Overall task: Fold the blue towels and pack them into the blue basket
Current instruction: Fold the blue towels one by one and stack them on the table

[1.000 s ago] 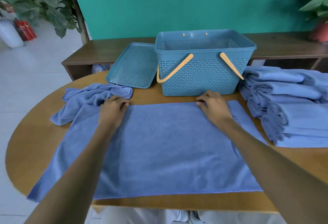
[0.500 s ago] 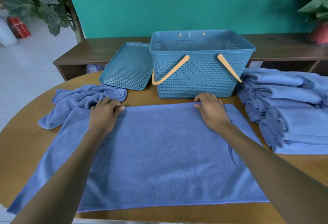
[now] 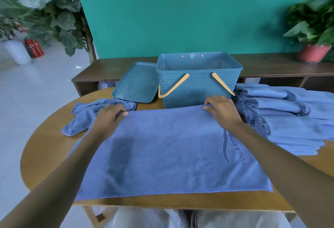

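Note:
A blue towel [image 3: 162, 151] lies spread flat across the round wooden table [image 3: 43, 148] in front of me. My left hand [image 3: 108, 119] pinches its far edge on the left, and my right hand [image 3: 224, 110] pinches the far edge on the right, lifting it a little. Just behind that edge stands the blue basket [image 3: 198, 88], open at the top, with tan handles hanging down. A crumpled blue towel [image 3: 85, 117] lies at the left. A pile of blue towels [image 3: 282, 119] sits at the right.
The basket's blue lid [image 3: 135, 85] leans against the basket's left side. A dark wooden bench [image 3: 112, 70] runs behind the table under a teal wall. A potted plant [image 3: 314, 29] stands on the bench at the right, another plant [image 3: 45, 11] at the far left.
Both hands went from resting flat on the towel's far edge to pinching it, and the edge now lifts slightly. The camera view has shifted.

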